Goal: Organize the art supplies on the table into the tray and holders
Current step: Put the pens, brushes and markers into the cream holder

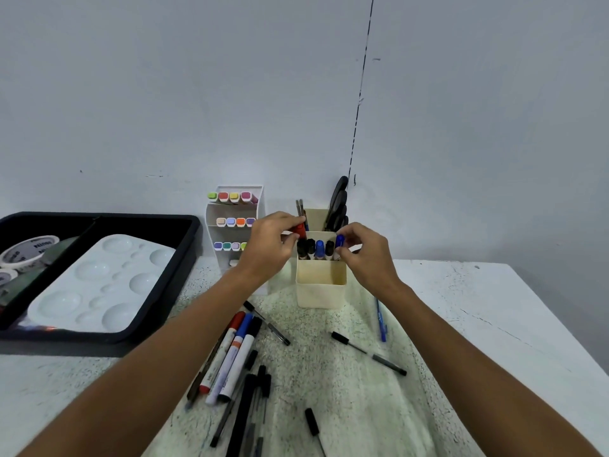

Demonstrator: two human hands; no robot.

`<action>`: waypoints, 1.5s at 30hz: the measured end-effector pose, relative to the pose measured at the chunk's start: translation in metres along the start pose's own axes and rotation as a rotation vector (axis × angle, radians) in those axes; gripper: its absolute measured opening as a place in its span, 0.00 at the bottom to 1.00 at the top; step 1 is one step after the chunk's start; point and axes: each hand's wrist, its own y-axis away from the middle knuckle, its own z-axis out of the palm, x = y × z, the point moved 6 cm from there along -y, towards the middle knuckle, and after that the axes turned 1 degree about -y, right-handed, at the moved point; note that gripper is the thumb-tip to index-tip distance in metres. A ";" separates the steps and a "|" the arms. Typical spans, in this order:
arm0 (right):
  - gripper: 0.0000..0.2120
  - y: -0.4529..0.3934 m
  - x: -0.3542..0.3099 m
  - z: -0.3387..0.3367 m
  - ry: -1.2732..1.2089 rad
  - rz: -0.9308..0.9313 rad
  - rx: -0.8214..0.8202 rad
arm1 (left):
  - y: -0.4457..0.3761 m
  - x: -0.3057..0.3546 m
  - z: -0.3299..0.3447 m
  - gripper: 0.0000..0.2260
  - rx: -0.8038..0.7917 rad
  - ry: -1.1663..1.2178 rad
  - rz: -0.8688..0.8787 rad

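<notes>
Both hands are up at the cream pen holder (320, 285), which stands on the white table (478, 308) near the wall. The left hand (268, 244) pinches a red-capped marker (300, 229) at the holder's left rim, fingers curled round it. The right hand (365, 250) pinches a blue-capped marker (339, 242) at the right end of the middle compartment. Between the two, four more markers (314, 249) stand upright in that same compartment: black, black, blue, black by their caps. The front compartment looks bare inside. The back compartment holds black-handled scissors (337, 206) on the right and a couple of thin grey tools on the left, too small to name.

Just left of the holder stands a white tiered rack (235, 225), with rows of pastel and bright marker caps showing on three shelves.

Further left, a black tray (184, 245) sits on the table. A white paint palette (99, 285) lies in its larger right section, and rolls of white tape (29, 250) lie in the left section.

Loose on the table in front of the holder: three whiteboard markers (230, 357) lying side by side with red, blue and black caps, a cluster of black pens (250, 407) below them, one black pen (369, 352) to the right, a blue pen (381, 321) beside the holder, and a single black pen near the bottom edge.
</notes>
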 end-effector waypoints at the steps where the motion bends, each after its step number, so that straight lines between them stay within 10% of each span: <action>1: 0.11 0.000 0.002 0.001 0.007 0.006 -0.005 | -0.001 -0.001 0.002 0.14 -0.019 -0.007 -0.003; 45: 0.16 0.006 0.010 0.007 0.070 0.096 -0.035 | 0.009 0.000 0.024 0.22 -0.317 -0.093 -0.134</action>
